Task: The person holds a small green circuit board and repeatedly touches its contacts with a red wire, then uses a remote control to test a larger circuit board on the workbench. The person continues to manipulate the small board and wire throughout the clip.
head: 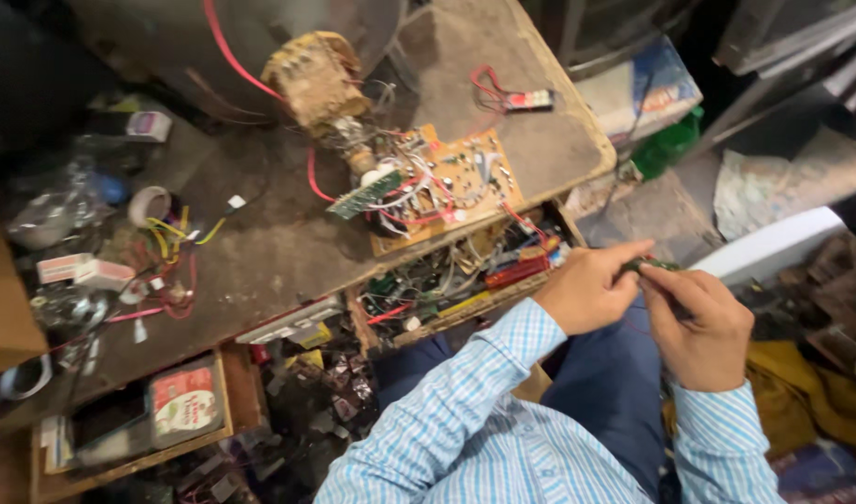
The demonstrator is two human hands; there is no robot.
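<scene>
Right of the grimy wooden bench [288, 243], a small green component [654, 266] is pinched between the left hand [591, 289] and right hand [700, 327]. Both hands are closed narrowly on it. Farther left, a tan circuit board [446, 182] tangled with wires is seen.

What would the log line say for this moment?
left hand: pinching small green part | right hand: pinching it too | open wooden drawer: beside

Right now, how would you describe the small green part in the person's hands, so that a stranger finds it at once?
Start at the wooden workbench, then go right, past its open drawer of wires. Over the person's lap, the left hand and right hand meet, pinching a small green piece. It is the only part held in fingers.
</scene>
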